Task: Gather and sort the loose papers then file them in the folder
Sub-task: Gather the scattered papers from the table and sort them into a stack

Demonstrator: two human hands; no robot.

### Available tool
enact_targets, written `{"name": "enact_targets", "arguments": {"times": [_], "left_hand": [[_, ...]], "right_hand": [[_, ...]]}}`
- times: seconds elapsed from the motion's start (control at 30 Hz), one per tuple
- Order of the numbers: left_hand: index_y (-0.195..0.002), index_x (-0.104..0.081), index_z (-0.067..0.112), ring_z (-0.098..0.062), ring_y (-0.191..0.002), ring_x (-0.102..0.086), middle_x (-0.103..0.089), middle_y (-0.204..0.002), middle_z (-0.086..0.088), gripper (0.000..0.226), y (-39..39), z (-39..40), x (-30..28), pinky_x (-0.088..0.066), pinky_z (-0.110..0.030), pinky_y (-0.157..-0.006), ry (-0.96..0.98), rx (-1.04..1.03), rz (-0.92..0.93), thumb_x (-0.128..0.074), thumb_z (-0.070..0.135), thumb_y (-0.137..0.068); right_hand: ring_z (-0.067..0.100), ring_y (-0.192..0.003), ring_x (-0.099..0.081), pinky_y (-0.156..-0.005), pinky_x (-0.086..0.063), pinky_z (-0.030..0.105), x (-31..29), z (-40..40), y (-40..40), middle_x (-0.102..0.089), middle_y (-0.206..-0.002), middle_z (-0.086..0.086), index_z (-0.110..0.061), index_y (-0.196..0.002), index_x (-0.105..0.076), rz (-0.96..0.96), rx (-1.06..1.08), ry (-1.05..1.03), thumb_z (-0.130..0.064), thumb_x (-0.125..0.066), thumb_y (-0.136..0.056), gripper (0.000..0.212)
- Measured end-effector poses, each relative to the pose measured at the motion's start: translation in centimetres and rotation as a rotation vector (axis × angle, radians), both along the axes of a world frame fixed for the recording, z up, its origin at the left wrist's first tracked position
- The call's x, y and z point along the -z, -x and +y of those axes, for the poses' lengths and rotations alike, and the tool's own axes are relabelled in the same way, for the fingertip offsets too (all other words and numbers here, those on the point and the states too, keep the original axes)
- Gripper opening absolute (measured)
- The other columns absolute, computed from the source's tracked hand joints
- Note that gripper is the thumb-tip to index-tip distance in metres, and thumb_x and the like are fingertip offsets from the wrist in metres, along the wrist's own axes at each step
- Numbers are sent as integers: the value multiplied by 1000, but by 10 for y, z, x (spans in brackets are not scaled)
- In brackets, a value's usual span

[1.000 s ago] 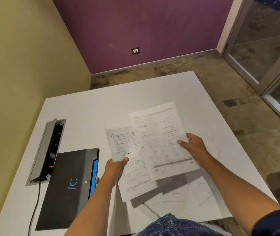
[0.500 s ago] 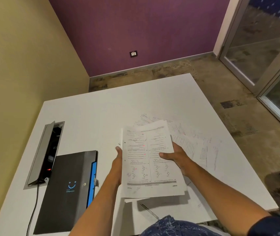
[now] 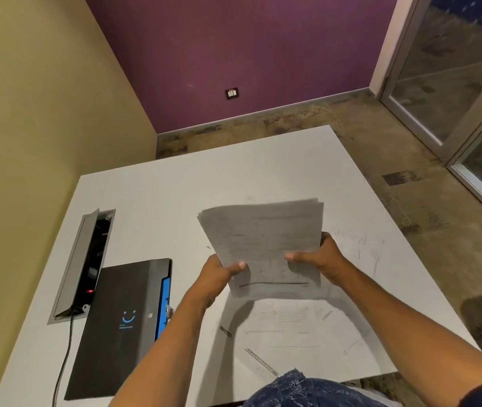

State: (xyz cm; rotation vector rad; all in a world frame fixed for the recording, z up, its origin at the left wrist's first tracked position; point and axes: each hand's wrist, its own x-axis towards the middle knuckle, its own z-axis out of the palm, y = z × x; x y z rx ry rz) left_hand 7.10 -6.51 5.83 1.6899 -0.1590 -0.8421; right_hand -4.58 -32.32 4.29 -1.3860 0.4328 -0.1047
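I hold a stack of printed papers [image 3: 266, 242] upright above the white table [image 3: 151, 201], its top tilted away from me. My left hand [image 3: 219, 274] grips the stack's lower left edge, thumb on the front. My right hand [image 3: 319, 259] grips the right edge, thumb across the sheet. More loose sheets [image 3: 295, 324] lie flat on the table under my hands. The black folder [image 3: 122, 324] with a blue smiley logo and blue edge lies closed to the left of my left arm.
An open grey cable box [image 3: 82, 265] set into the table sits left of the folder, with a black cable [image 3: 63, 362] running toward the near edge. A yellow wall is on the left, a purple wall beyond, and a glass door at the right.
The two separate sheets came together into one stack. Both hands then raised the stack from flat and low to upright above the table.
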Motion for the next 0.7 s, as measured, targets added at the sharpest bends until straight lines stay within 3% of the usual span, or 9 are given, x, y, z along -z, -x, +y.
{"name": "enact_targets", "arguments": {"times": [0.07,0.13,0.27,0.33,0.4,0.47,0.57,0.7], "left_hand": [[-117,-72,30,-7,-106,-74,-78,-116,10,30,6,-1,6,-56,-19,-87,-23,-3,-8,-72,9,-95],[-114,-72,30,-10,-107,-73,-78,-117,5,29,12,0,14,-54,-20,-87,-72,2,-27,-69,7,-96],[-120,-66,28,-18,-113,-69,-73,-122,2,25,24,3,31,-53,-24,-88,-172,26,-52,-67,15,-99],[-124,-60,26,-20,-109,-67,-69,-123,-2,31,29,7,41,-52,-27,-85,-316,6,-119,-72,28,-96],[-131,-56,18,-24,-110,-64,-64,-128,-9,51,38,13,54,-52,-34,-89,-508,-34,-160,-78,39,-90],[-135,-53,12,-29,-119,-62,-60,-133,-11,71,50,18,68,-51,-42,-99,-718,-9,-178,-81,51,-82],[-133,-48,13,-31,-126,-54,-52,-133,-7,93,71,21,81,-49,-47,-99,-1049,96,-227,-77,72,-68],[-131,-46,14,-27,-123,-50,-48,-128,-2,94,97,23,94,-47,-46,-95,-1198,133,-349,-76,74,-66]], "right_hand": [[19,-102,-75,-83,-63,31,9,0,7,-78,-110,4,-16,-115,-73,75,64,40,-36,-103,-39,84],[13,-104,-73,-87,-61,29,20,2,15,-75,-113,-2,-21,-118,-67,119,48,53,-39,-104,-39,89],[-8,-91,-71,-70,-54,6,31,13,28,-77,-91,-25,-36,-99,-71,146,50,70,-34,-99,-58,49],[-4,-88,-74,-69,-55,8,29,14,24,-79,-90,-21,-40,-91,-80,92,164,55,-21,-96,-70,31],[-5,-81,-74,-65,-54,8,23,9,20,-79,-85,-21,-45,-84,-82,55,289,70,-20,-94,-73,30],[0,-79,-76,-65,-57,13,22,-1,19,-80,-83,-18,-30,-84,-81,42,407,70,-23,-94,-73,18],[5,-81,-77,-68,-61,21,24,-18,23,-80,-86,-16,-26,-90,-77,25,506,85,-17,-90,-80,19],[9,-83,-78,-68,-64,26,25,-31,36,-81,-92,-10,-30,-91,-81,22,520,81,-17,-88,-82,17]]}}
